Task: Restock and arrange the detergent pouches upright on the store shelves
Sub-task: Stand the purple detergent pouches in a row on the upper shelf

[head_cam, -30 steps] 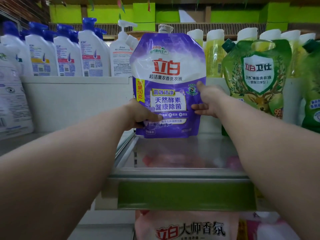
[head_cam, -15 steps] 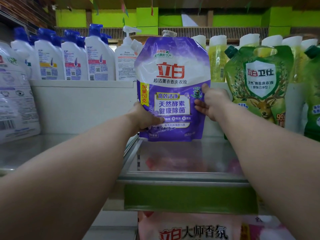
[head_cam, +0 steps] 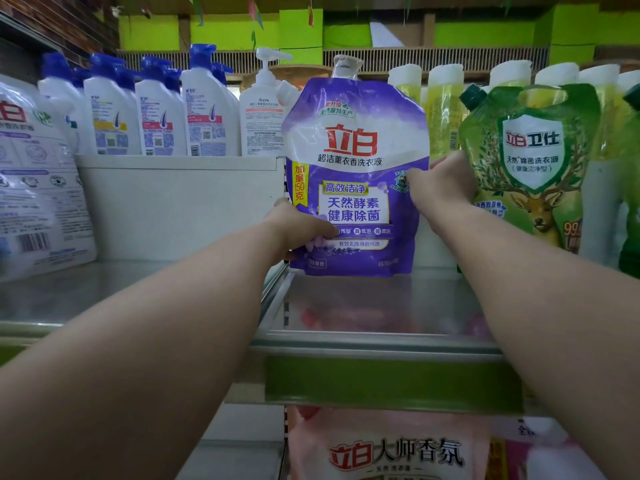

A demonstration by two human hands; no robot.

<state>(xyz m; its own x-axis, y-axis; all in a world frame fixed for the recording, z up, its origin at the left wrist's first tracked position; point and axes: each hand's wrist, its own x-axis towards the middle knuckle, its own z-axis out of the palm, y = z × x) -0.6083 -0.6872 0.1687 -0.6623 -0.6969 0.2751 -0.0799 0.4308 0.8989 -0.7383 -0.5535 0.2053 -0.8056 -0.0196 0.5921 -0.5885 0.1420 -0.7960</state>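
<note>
One purple-and-white plastic detergent pouch (head_cam: 353, 174) with a grey spout cap stands upright at the back of the glass store shelf (head_cam: 374, 306), its bottom edge on or just above the glass. Both bare arms reach straight forward from the lower corners of the view. The left hand (head_cam: 299, 230) grips the pouch's lower left edge, thumb lying across the printed front and the other fingers hidden behind it. The right hand (head_cam: 440, 183) holds the pouch's right edge at mid-height, thumb pressed on the front face and the fingers wrapped round the side.

Just to the right, one green plastic detergent pouch with a deer print (head_cam: 530, 161) stands upright, touching the right hand; the edge of a second green pouch (head_cam: 631, 188) shows at the frame's right border. At far left leans one white detergent pouch with blue print and a barcode (head_cam: 34, 188).

On a raised white ledge (head_cam: 180, 202) behind the shelf stand four white bottles with blue caps (head_cam: 161, 112) in the front row, with more blue caps partly hidden behind them, then one white pump bottle (head_cam: 263, 109). To the right of the purple pouch runs a row of yellow bottles with white caps (head_cam: 443, 98); at least six caps show, the rest hidden. Below the shelf's green front strip (head_cam: 391, 382), one pink detergent pouch (head_cam: 388, 448) lies on the lower level.
</note>
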